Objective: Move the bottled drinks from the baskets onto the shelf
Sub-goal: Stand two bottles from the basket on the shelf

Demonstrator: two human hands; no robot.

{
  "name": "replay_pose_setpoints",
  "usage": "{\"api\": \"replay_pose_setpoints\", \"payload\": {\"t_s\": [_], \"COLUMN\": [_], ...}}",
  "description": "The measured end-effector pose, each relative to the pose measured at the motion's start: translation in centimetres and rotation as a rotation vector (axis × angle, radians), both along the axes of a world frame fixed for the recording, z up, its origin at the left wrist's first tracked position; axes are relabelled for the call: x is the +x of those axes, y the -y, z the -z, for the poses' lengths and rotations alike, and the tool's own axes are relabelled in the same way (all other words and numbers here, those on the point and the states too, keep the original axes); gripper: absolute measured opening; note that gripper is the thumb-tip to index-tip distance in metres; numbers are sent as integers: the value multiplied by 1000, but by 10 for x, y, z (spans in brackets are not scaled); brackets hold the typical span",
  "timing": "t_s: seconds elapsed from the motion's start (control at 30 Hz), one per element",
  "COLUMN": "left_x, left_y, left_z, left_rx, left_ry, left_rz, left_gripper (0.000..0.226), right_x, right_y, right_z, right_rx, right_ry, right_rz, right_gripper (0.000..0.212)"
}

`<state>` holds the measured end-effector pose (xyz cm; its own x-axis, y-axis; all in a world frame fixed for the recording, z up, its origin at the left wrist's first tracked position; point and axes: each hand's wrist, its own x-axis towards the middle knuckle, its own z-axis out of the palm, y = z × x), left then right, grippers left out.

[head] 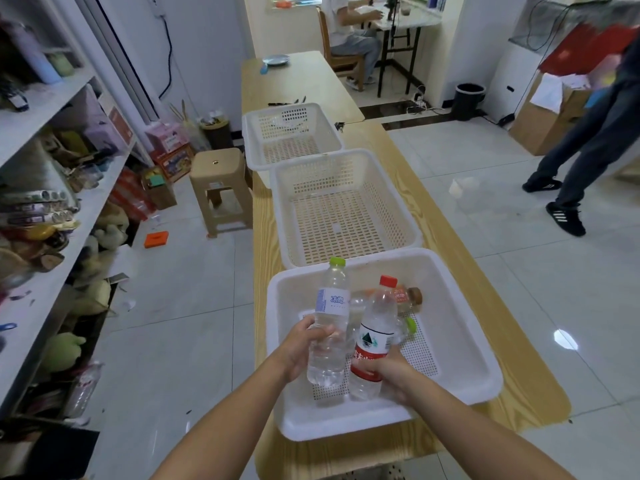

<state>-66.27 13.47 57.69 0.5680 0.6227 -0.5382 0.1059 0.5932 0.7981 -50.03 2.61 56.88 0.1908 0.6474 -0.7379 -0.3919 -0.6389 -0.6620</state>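
My left hand (pixel 300 348) grips a clear water bottle with a green cap (pixel 330 317), held upright over the nearest white basket (pixel 464 344). My right hand (pixel 389 372) grips a clear bottle with a red cap and red label (pixel 374 341), also upright above that basket. Two more bottles lie in the basket behind them: one with a brown cap and orange label (pixel 408 297) and a clear one with a green cap (pixel 405 327). The white shelf (pixel 52 258) runs along the left wall, crowded with goods.
Two more white baskets, the middle basket (pixel 346 202) and the far basket (pixel 291 133), stand further along the long wooden table (pixel 519 386). A beige stool (pixel 220 188) sits on the floor left of the table. A person walks at the right (pixel 581 161); another sits at a desk far back.
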Motion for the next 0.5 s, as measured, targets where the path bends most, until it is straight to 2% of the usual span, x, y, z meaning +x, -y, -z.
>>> {"api": "replay_pose_setpoints", "payload": {"t_s": [0.1,0.17,0.3,0.5], "left_x": [-1,-2,-2,11], "left_y": [0,-1,-3,-1], "left_z": [-3,-4,-2,-3], "left_rx": [-4,-10,14,7], "left_ry": [-8,-10,13,66], "left_rz": [18,31,91,81], "left_gripper": [26,31,59,48], "right_x": [-1,-1,7,37], "right_y": [0,2,6,18], "right_z": [16,12,-7,-23], "right_rx": [7,6,11,97], "right_ry": [44,33,40,180], "right_rz": [84,126,144,162], "right_gripper": [87,86,71,64]}}
